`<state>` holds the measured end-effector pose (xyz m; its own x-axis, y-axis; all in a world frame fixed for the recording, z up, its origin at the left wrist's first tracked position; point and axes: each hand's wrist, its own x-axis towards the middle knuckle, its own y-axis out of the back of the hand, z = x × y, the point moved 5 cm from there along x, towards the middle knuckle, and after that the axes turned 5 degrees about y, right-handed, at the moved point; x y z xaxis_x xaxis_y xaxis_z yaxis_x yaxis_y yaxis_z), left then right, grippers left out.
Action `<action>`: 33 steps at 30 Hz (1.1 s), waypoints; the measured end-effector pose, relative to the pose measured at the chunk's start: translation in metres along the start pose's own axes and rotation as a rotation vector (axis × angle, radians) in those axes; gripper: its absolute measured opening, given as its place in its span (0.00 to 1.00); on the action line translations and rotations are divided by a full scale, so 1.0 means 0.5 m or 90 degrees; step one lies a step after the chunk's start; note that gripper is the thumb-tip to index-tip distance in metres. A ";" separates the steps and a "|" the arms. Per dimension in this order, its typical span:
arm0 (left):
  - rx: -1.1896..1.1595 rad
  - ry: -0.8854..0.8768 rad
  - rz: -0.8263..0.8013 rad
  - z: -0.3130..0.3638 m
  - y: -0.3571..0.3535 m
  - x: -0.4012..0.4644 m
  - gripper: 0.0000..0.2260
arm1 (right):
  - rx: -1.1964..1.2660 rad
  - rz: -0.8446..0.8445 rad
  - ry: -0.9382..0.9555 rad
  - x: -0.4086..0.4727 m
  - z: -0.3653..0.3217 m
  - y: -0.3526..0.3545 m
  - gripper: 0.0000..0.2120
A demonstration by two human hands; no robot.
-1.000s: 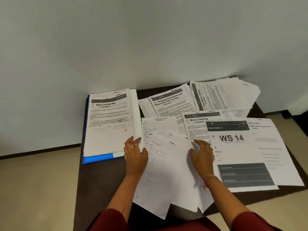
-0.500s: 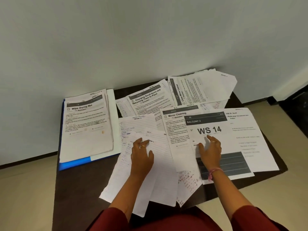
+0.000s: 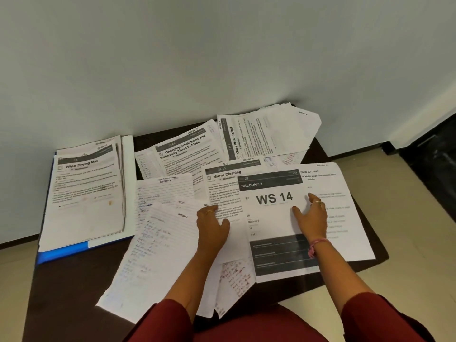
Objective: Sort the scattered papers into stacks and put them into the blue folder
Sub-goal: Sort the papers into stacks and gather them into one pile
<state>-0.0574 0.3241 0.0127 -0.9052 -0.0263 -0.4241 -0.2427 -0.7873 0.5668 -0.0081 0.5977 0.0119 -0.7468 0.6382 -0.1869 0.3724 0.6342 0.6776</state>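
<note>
One stack point(image 3: 85, 193) is already laid on the open blue folder point(image 3: 63, 253) at 9 o'clock. Loose papers point(image 3: 187, 154) remain from centre to 2 o'clock. Both hands, left point(image 3: 212, 224) and right point(image 3: 311, 218), are spread flat on sheets; nothing is gripped.

Looks like a plain room in a home or small office, can't tell which. Bare pale wall point(image 3: 222, 58), beige tiled floor point(image 3: 407, 218) with dark skirting, low dark bench point(image 3: 74, 280) pushed against the wall, covered in printed worksheets point(image 3: 271, 198) and handwritten sheets point(image 3: 158, 243).
</note>
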 end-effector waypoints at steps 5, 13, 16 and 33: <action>0.020 0.124 0.014 0.012 -0.032 0.033 0.22 | -0.047 -0.029 0.002 0.040 0.019 0.020 0.30; -0.013 0.251 0.067 0.017 -0.027 0.054 0.29 | -0.124 -0.095 0.016 0.070 0.036 0.013 0.34; -0.090 0.274 0.077 0.008 -0.026 0.061 0.30 | -0.136 -0.106 0.018 0.077 0.036 0.012 0.34; -0.267 0.158 0.069 -0.018 0.012 0.089 0.08 | 0.188 -0.195 -0.115 0.053 0.003 -0.020 0.11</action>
<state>-0.0958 0.3126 -0.0092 -0.7944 -0.2276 -0.5632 0.0559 -0.9506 0.3053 -0.0308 0.6088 -0.0012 -0.7483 0.4518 -0.4857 0.3105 0.8856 0.3455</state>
